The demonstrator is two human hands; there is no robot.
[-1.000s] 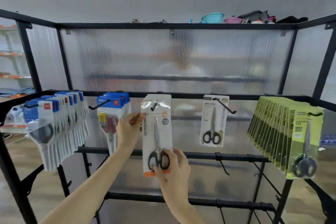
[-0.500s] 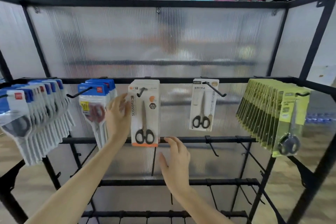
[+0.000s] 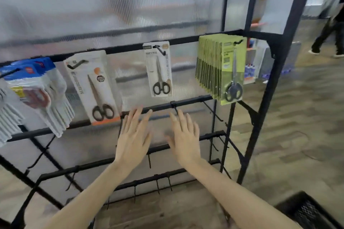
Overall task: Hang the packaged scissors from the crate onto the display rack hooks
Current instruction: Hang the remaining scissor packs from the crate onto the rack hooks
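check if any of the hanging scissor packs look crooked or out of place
The white scissors pack with the orange bottom strip hangs tilted on its black hook, its lower end swung to the right, while the slim white pack and the green packs hang nearly straight. Nothing looks damaged.

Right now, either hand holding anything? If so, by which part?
Nothing is held. The left hand and right hand are both open, fingers straight, in front of the black metal display rack. The white scissors package with an orange bottom edge hangs free on its hook.
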